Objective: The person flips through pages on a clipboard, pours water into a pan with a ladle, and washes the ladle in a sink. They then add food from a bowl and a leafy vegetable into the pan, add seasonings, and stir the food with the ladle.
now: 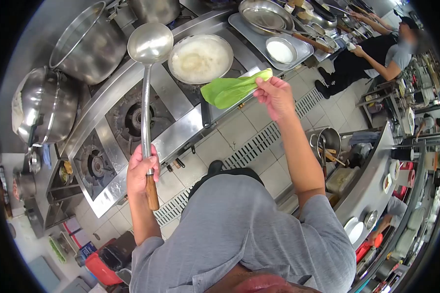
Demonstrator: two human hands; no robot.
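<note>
My left hand (144,167) is wrapped round a long-handled ladle (150,44) where its metal shaft meets the wooden grip. The ladle's bowl points up and away from me, over the stove. Between the fingertips of my right hand (276,96) is the pale stem end of a green bok choy leaf (227,93). The leaf hangs out to the left, near the front edge of the stove. Behind it, a frying pan (200,58) of pale, foamy liquid sits on the stove, its dark handle (206,115) pointing toward me.
Bare burners (134,117) lie left of the pan, with large steel pots (90,46) behind them. At the right, a tray (303,51) carries a bowl of white contents (280,50) and another pan. A co-worker (376,56) stands far right. A floor drain grate (252,151) runs behind me.
</note>
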